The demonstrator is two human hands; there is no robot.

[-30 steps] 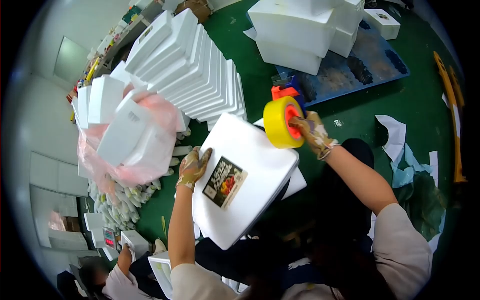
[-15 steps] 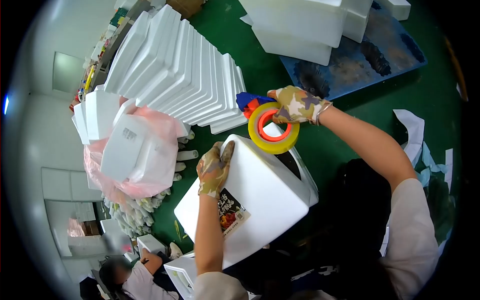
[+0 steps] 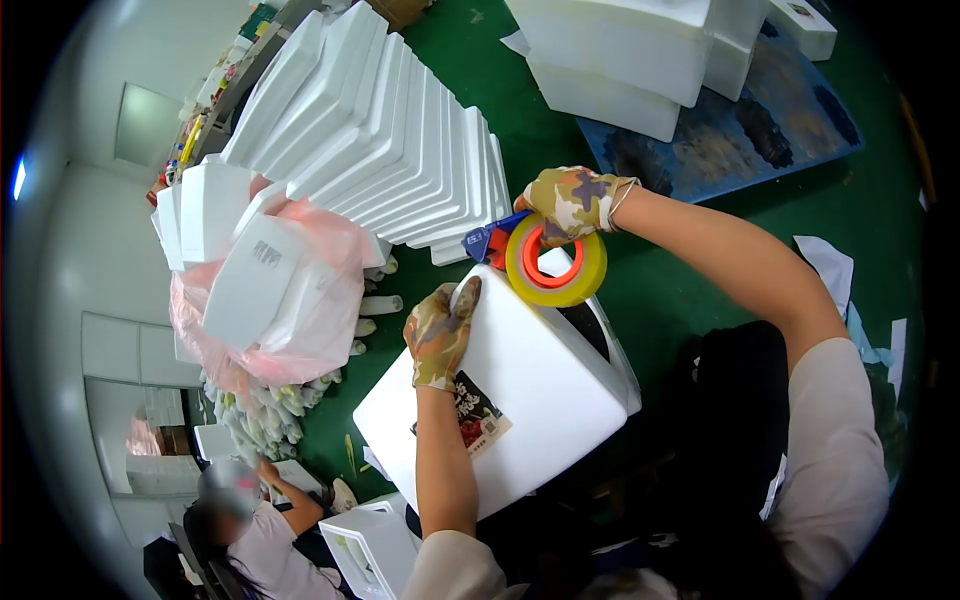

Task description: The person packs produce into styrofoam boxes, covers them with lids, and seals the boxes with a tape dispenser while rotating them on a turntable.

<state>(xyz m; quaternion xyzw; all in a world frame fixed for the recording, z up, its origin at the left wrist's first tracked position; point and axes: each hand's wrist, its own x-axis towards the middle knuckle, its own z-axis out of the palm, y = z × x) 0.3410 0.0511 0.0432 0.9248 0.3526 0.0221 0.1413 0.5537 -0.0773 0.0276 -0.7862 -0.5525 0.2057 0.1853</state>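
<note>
Left hand (image 3: 440, 335), in a camouflage glove, is spread on the face of a white foam box (image 3: 560, 400), near its upper corner, thumb apart from the fingers. The box lies tilted in front of the person's torso; its printed label (image 3: 483, 425) is partly covered by the left wrist and forearm. Right hand (image 3: 570, 205), gloved alike, is closed on a blue and red tape dispenser (image 3: 485, 243) carrying a yellow tape roll (image 3: 594, 275). The roll is at the box's upper edge; contact cannot be confirmed. Beyond the left hand are a leaning stack of foam lids (image 3: 400, 150) and a pink plastic bag (image 3: 190, 310) around foam pieces. Further foam boxes (image 3: 610, 50) stand on a blue board (image 3: 700, 165) on the green floor (image 3: 500, 60). A co-worker (image 3: 275, 540) sits at lower left.
</note>
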